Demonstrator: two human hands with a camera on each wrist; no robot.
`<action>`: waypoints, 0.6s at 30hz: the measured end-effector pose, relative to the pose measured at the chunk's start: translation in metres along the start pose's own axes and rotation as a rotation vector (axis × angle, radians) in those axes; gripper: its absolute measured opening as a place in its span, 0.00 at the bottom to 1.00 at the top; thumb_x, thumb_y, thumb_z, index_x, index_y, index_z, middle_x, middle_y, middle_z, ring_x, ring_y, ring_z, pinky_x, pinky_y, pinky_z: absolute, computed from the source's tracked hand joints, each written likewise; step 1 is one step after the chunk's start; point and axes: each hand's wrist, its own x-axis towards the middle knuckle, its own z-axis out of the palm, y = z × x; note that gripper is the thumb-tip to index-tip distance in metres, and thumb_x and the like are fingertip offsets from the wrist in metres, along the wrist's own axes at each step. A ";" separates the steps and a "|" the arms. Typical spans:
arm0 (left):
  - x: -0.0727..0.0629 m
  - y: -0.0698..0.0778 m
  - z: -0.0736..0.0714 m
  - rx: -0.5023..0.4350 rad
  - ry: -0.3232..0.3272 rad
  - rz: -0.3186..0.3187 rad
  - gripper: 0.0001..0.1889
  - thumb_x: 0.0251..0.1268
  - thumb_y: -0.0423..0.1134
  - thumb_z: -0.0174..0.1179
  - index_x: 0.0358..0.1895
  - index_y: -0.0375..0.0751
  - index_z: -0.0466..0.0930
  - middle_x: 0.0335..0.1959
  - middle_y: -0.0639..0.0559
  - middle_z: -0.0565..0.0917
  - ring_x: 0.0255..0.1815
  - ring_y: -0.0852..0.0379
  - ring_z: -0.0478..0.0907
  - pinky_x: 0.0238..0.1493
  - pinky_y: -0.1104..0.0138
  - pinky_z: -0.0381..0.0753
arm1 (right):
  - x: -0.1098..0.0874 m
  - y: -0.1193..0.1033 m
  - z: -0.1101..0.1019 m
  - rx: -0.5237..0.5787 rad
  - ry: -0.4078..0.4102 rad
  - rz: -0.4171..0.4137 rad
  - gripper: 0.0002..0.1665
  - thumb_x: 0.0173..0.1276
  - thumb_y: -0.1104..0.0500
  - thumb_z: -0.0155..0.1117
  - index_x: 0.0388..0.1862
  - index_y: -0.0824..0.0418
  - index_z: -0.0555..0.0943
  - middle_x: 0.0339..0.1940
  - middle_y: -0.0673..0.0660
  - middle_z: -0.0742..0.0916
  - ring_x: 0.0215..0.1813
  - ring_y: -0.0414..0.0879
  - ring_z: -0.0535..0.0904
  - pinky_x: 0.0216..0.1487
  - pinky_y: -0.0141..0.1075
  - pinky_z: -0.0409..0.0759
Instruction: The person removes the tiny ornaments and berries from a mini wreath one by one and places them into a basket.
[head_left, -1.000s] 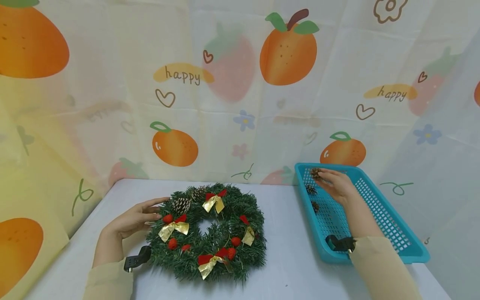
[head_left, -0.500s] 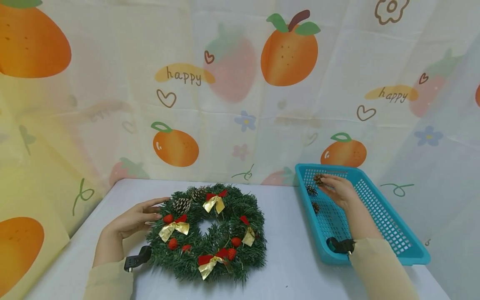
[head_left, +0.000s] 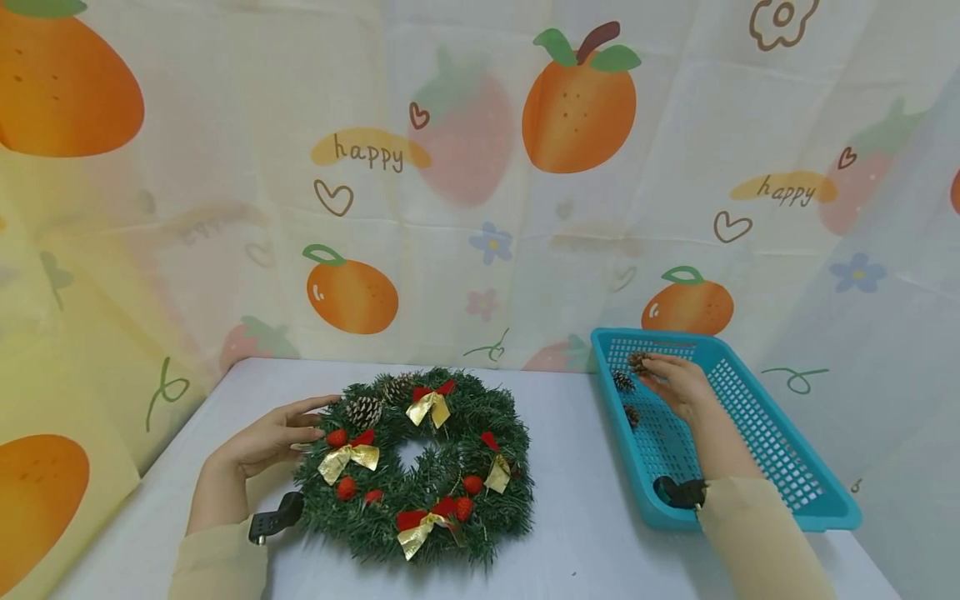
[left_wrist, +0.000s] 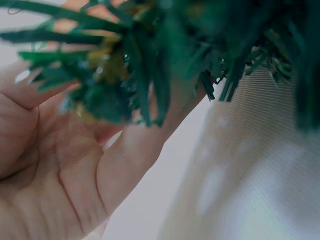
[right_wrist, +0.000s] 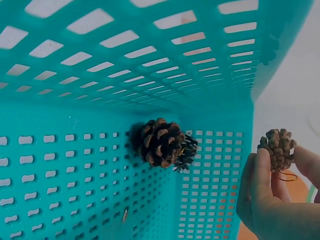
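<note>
A green wreath [head_left: 495,408] lies on the table with gold-and-red bows, red berries and two pine cones on its upper left. My left hand [head_left: 258,433] rests against the wreath's left edge, fingers spread; in the left wrist view, greenery [left_wrist: 115,65] hides part of the fingers. Over the far left part of the blue basket, my right hand [head_left: 678,385] pinches a small pine cone [right_wrist: 278,149] between thumb and fingers. A thin wire loop hangs from that cone. Deeper in the basket sit a brown pine cone [right_wrist: 161,143] and a darker one [right_wrist: 187,152].
The blue perforated basket [head_left: 813,454] stands at the right of the white table [head_left: 570,467]. A fruit-printed cloth [head_left: 480,275] hangs directly behind the table. Black wrist cameras are strapped to both wrists.
My right hand has lowered slightly and shifted a little right with the pine cone pinched in it. The left hand and wreath have stayed put.
</note>
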 end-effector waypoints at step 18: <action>0.000 0.001 0.000 0.009 0.002 -0.004 0.37 0.72 0.41 0.58 0.80 0.48 0.51 0.78 0.22 0.42 0.70 0.50 0.65 0.36 0.64 0.81 | 0.000 0.001 0.002 0.012 0.036 0.021 0.37 0.78 0.59 0.50 0.80 0.67 0.51 0.59 0.55 0.73 0.47 0.35 0.76 0.57 0.26 0.80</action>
